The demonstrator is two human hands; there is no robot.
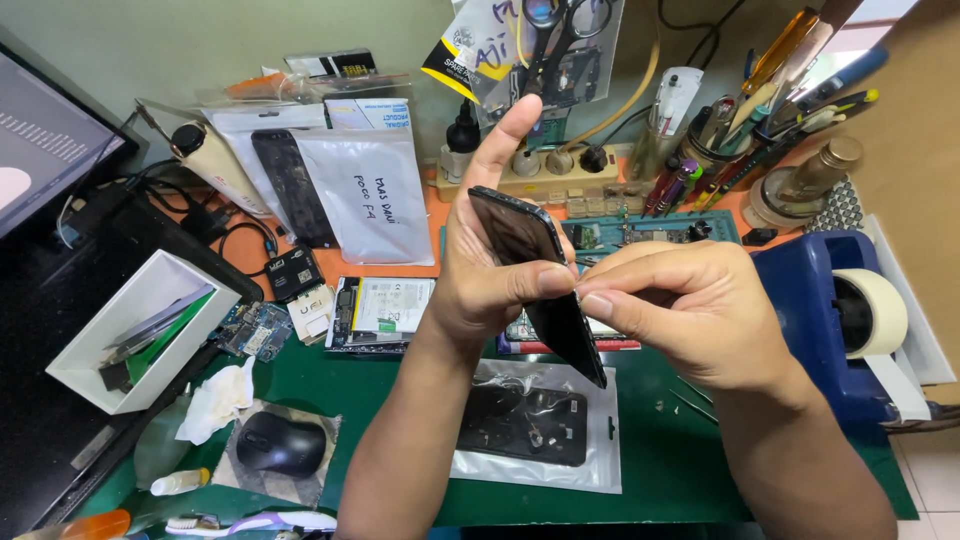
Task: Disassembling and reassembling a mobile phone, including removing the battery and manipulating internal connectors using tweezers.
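Note:
My left hand [490, 250] holds a black smartphone [530, 270] up above the green mat [700, 450], screen side tilted toward me, thumb pressed on its right edge and forefinger raised behind it. My right hand [690, 310] pinches the same edge of the phone with thumb and forefinger, touching my left thumb. Below the hands a second black phone part [522, 425] lies on a clear plastic bag [600, 470].
A black mouse [280, 442] and crumpled tissue [215, 400] lie at the left. A white box [150, 330] stands by a dark monitor [40, 150]. A blue tape dispenser [835, 320] sits at the right. Screwdrivers, tweezers and a power strip [540, 175] line the back.

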